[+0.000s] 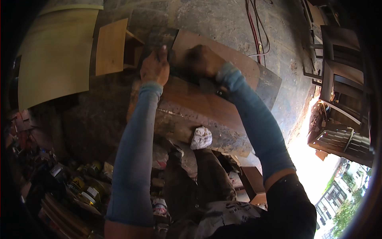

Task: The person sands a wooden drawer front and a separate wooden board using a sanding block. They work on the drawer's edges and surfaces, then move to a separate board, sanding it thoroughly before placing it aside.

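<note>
Grey-blue sleeves [133, 159] cover both forearms, reaching fwd to a brown board [227, 49] that lies flat beyond the worn near edge of the tabletop [171, 121]. L hand [154, 69] is near the board's L end, by a dark panel [163, 35], thumb pointing fwd; other fingers mostly hidden, can't tell how open or what they hold. R hand [203, 59] is over the board, v. blurred, fingers seemingly curled; can't tell if they've hold of anything. Reddish-brown panel [199, 99] on near side, w/ crumpled white cloth [201, 138] closer to body. Fwd-L: wooden box [111, 47] nr pale yellowish sheet [55, 59]. Fwd-R: cables [250, 16] on floor.
</note>
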Available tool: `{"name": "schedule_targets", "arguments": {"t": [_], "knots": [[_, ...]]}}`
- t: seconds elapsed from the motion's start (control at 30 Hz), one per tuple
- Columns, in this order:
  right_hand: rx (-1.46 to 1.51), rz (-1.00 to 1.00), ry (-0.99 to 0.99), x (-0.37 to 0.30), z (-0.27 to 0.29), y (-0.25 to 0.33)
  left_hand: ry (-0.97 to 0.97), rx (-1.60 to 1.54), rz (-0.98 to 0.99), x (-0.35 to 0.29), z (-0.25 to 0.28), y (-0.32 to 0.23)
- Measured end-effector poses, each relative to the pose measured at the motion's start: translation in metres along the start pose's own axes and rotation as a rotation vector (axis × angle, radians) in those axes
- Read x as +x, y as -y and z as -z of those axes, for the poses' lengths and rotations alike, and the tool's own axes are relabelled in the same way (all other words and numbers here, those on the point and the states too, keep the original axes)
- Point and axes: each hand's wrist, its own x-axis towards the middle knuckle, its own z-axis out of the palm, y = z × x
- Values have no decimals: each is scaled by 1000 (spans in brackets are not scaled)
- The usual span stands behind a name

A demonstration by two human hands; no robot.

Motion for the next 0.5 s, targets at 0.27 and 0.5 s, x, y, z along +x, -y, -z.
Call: {"name": "schedule_targets", "arguments": {"t": [0.27, 0.5], "knots": [[-433, -36, -155, 0, -39, -9, 0, 21, -36, 2, -12, -3], [-196, -166, -241, -159, -10, -45, 20, -85, -38, 10, -22, 13]]}}
